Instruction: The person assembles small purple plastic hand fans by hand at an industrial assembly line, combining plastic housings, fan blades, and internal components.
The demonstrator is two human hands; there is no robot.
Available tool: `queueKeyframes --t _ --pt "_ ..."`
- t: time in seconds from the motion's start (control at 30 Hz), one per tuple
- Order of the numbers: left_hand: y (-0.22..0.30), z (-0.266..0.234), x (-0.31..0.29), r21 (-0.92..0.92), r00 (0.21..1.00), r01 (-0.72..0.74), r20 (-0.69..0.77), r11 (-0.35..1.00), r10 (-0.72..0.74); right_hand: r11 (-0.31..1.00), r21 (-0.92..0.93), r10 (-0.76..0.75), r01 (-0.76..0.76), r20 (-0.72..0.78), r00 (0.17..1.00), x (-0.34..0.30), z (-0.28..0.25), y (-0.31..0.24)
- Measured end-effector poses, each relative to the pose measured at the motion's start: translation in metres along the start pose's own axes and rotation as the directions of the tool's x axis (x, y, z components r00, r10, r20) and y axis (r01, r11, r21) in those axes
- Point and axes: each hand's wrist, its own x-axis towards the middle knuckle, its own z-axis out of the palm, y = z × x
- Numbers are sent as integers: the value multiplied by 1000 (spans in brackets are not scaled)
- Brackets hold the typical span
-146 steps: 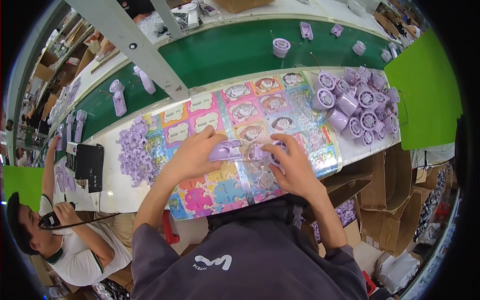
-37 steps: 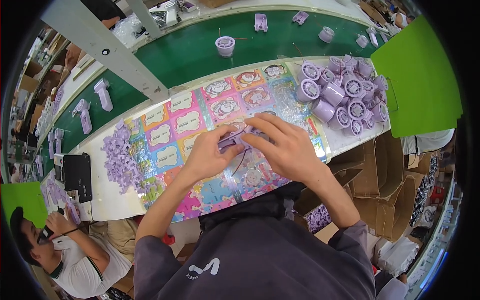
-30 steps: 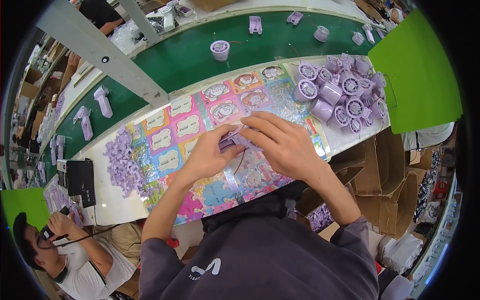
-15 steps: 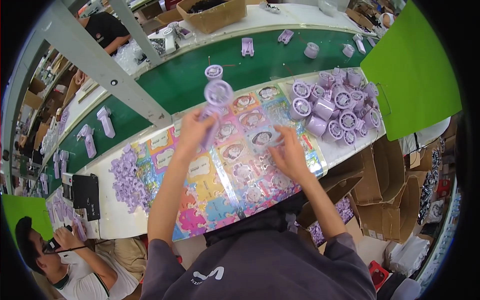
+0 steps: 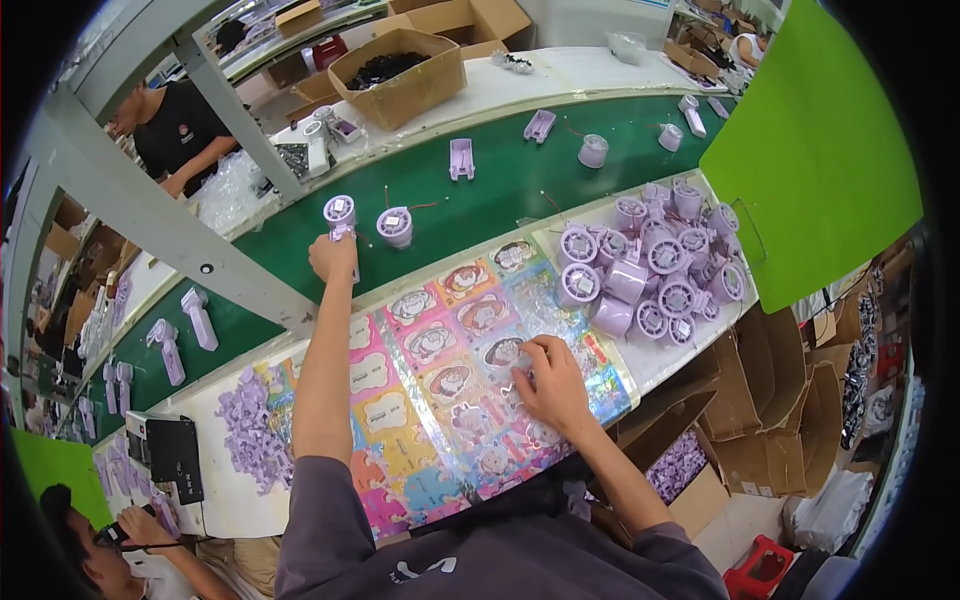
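My left hand [image 5: 332,258] reaches out over the green conveyor belt [image 5: 500,205], its fingers closed around the handle of a lilac handheld fan body [image 5: 340,209]. The fan body's round head points away from me. Just right of it a lilac round motor housing [image 5: 395,227] with thin wires stands on the belt. My right hand [image 5: 553,388] rests on the colourful cartoon-printed mat [image 5: 405,450], fingers bent and apart, with nothing visible in them. To its upper right lies a pile of lilac motor housings [image 5: 626,281].
A heap of small lilac parts [image 5: 250,430] lies left of the mat, near a black box [image 5: 177,458]. Finished-looking fan bodies [image 5: 198,318] lie farther left on the belt. A grey metal post [image 5: 190,250] and a green panel [image 5: 815,170] flank the bench. Two co-workers sit leftward.
My left hand has carried the fan body from above the mat forward and left to the belt. My right hand has moved slightly nearer to me. The head view has shifted.
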Motion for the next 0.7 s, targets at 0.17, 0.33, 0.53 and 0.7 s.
queueKeyframes --t 0.17,0.33,0.53,0.7 --pt "46 18 -59 -9 780 -414 -518 910 350 999 -25 27 -27 9 1000 3 -1 4" --pt "61 32 -93 195 782 -588 -113 785 613 1000 -3 -7 7 -13 1000 8 4 0" --pt "35 2 -133 -141 721 -686 1 714 693 999 -3 41 -41 -19 999 5 5 -1" --pt "-15 -56 -203 -181 743 -669 -108 721 661 999 -44 4 -5 -28 1000 5 4 -1"
